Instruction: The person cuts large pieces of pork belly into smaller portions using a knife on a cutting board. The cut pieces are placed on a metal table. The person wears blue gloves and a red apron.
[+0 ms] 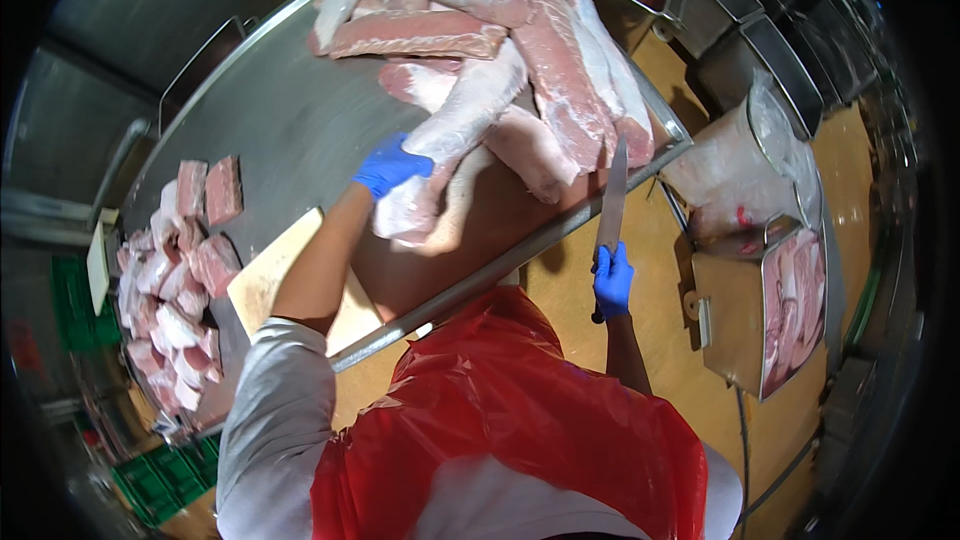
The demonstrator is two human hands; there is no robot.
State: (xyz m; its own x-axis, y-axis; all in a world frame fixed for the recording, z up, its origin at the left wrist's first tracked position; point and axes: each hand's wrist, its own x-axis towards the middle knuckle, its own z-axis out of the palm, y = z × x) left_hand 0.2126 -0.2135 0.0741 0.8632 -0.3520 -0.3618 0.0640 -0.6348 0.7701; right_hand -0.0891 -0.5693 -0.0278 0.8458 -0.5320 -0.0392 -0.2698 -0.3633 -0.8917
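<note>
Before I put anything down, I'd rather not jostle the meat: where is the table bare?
Widest: the table between the chunks and the long cuts, beyond the board and left hand. A smaller patch lies at the near rim, right of the board. Crowded: the far right under long cuts, the left end under chunks; the left forearm crosses the board.

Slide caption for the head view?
Blue-gloved left hand on long pale meat slab; blue-gloved right hand holding silver-bladed knife.
</note>
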